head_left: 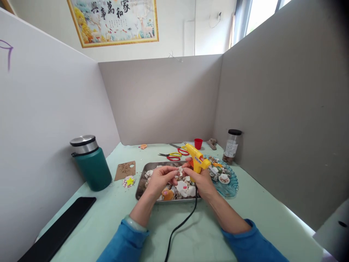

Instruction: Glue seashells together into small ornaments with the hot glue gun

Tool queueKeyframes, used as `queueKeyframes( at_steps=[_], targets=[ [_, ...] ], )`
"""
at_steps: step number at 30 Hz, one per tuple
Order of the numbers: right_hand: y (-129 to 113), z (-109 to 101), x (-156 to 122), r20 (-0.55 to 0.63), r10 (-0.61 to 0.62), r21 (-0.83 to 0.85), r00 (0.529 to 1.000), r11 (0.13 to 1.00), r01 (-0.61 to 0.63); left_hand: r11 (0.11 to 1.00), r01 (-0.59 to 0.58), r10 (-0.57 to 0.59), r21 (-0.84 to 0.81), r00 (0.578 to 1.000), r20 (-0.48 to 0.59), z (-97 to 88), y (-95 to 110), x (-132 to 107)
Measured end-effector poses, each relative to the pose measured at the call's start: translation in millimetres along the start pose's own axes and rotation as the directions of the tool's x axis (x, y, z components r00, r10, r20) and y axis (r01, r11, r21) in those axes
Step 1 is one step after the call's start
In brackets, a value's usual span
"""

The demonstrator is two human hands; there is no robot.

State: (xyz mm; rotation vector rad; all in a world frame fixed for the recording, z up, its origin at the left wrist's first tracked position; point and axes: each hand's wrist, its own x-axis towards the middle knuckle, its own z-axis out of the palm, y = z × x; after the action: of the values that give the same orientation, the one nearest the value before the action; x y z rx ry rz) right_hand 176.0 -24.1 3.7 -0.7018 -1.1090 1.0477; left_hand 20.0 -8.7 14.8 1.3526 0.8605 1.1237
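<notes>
My right hand point(204, 182) is closed around the handle of a yellow hot glue gun point(198, 160), whose black cord point(181, 225) runs down to the table's front edge. My left hand point(163, 177) has thumb and forefinger pinched together close to the right fingertips; whatever sits between them is too small to make out. Both hands are above a metal tray point(141, 185) full of seashells point(183, 189), some white and one orange. Right of the tray, partly behind the right hand, lies a blue scalloped plate point(231, 188) bearing more shells and small pieces.
A green flask point(94, 169) and a long black object point(62, 225) are at the left. Near the tray lie a brown card point(125, 169) and a round piece with a yellow star point(129, 181). Behind are scissors point(174, 157), a red cup point(198, 143) and a jar point(231, 145). Partitions point(163, 102) enclose the table.
</notes>
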Motion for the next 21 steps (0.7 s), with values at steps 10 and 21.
queueKeyframes(
  at_steps=[10, 21],
  targets=[
    [4.4, 0.0, 1.5, -0.018, -0.013, -0.049, 1.0, 0.999, 0.012, 0.984, -0.082, 0.098, 0.159, 0.99, -0.1, 6.7, -1.8, -1.8],
    [8.8, 0.4, 1.7, -0.033, -0.004, -0.078, 0.999, 0.997, 0.002, 0.956, -0.147, 0.184, 0.253, 0.975, -0.127, 6.9, -4.9, -2.6]
  ],
)
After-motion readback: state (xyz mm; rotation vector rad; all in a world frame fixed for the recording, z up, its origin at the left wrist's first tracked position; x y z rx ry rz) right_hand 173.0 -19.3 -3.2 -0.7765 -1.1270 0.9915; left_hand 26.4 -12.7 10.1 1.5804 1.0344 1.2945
